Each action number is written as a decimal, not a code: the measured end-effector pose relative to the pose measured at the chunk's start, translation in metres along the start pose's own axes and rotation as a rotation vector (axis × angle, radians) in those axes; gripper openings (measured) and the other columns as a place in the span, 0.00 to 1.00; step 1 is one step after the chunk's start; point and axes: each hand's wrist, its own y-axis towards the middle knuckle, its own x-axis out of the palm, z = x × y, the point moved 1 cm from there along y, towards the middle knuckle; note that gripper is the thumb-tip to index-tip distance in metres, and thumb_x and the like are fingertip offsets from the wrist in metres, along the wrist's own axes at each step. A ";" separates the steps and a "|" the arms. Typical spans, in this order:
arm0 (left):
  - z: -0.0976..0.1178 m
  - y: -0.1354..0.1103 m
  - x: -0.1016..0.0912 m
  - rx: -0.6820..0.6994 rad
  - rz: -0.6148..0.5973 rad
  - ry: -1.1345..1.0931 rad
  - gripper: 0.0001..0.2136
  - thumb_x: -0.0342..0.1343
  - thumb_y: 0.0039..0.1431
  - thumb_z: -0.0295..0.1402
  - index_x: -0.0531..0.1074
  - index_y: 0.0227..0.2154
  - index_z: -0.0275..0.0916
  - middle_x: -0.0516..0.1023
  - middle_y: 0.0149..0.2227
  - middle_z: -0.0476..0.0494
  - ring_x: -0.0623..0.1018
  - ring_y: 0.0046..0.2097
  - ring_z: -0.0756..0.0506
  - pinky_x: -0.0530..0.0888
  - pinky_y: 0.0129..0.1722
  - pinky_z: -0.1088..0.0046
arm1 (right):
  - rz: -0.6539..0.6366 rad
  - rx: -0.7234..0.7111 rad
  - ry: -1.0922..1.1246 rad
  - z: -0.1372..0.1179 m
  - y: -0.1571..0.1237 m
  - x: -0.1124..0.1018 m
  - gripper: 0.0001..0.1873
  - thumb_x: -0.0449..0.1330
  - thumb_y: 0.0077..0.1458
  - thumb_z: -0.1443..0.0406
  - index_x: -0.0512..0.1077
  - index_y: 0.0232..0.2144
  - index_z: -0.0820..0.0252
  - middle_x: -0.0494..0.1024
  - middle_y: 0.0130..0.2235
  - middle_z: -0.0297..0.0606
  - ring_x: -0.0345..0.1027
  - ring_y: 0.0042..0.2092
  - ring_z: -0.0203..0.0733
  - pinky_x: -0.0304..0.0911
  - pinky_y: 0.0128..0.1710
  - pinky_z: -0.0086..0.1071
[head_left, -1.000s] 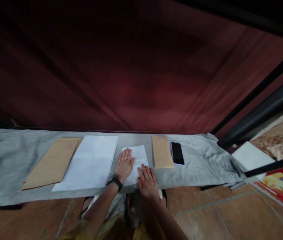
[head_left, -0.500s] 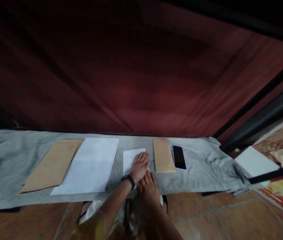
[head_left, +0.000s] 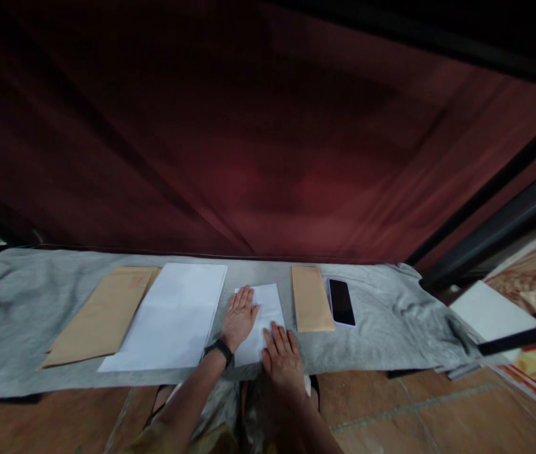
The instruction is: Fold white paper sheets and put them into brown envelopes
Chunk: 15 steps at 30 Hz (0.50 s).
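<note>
Floor tiles (head_left: 362, 403) show below the near edge of the grey cloth (head_left: 381, 325); the right hand (head_left: 283, 364) comes first above them, palm down and flat, fingers a little spread, resting on the near right part of the small white paper (head_left: 268, 304); it grasps nothing between fingers and thumb; the left hand (head_left: 239, 318), a black watch (head_left: 219, 350) at its wrist, lies farther off and to the left, also palm down, fingers straight and nearly together on the paper's left part; it too pinches nothing.

The small white paper lies flat on the cloth, between the white sheets (head_left: 171, 315) on the left and the small brown envelope (head_left: 313, 299) on the right; it is smaller than those sheets and, by judgement, already folded, with smoothing in hand; the blur hides how many layers it has; the sheets, full size and flat with no hand on them, look untouched, and the small brown envelope lies apart from the paper.

Large brown envelopes (head_left: 100, 312) lie left of the sheets; a phone (head_left: 342, 302) lies just right of the small brown envelope; a dark red curtain (head_left: 268, 170) hangs at the far side.
</note>
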 end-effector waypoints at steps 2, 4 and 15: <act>0.005 -0.021 -0.001 -0.002 0.018 -0.004 0.26 0.40 0.70 0.38 0.61 0.66 0.33 0.63 0.68 0.32 0.60 0.71 0.39 0.59 0.69 0.54 | 0.006 0.006 -0.009 0.000 0.000 0.001 0.25 0.52 0.70 0.56 0.63 0.66 0.51 0.64 0.68 0.39 0.60 0.66 0.48 0.52 0.67 0.47; 0.012 -0.051 -0.003 0.094 0.019 -0.024 0.25 0.42 0.71 0.38 0.61 0.66 0.35 0.62 0.69 0.34 0.60 0.71 0.40 0.60 0.68 0.55 | -0.001 0.009 -0.013 -0.001 -0.001 0.000 0.26 0.52 0.70 0.57 0.62 0.67 0.50 0.63 0.68 0.39 0.59 0.67 0.48 0.51 0.67 0.48; 0.009 -0.128 -0.028 0.223 -0.046 -0.039 0.24 0.48 0.66 0.33 0.63 0.65 0.42 0.67 0.67 0.40 0.68 0.66 0.42 0.66 0.65 0.56 | -0.006 -0.013 -0.048 -0.006 0.000 -0.014 0.25 0.51 0.70 0.61 0.62 0.67 0.53 0.64 0.68 0.42 0.59 0.67 0.47 0.53 0.67 0.47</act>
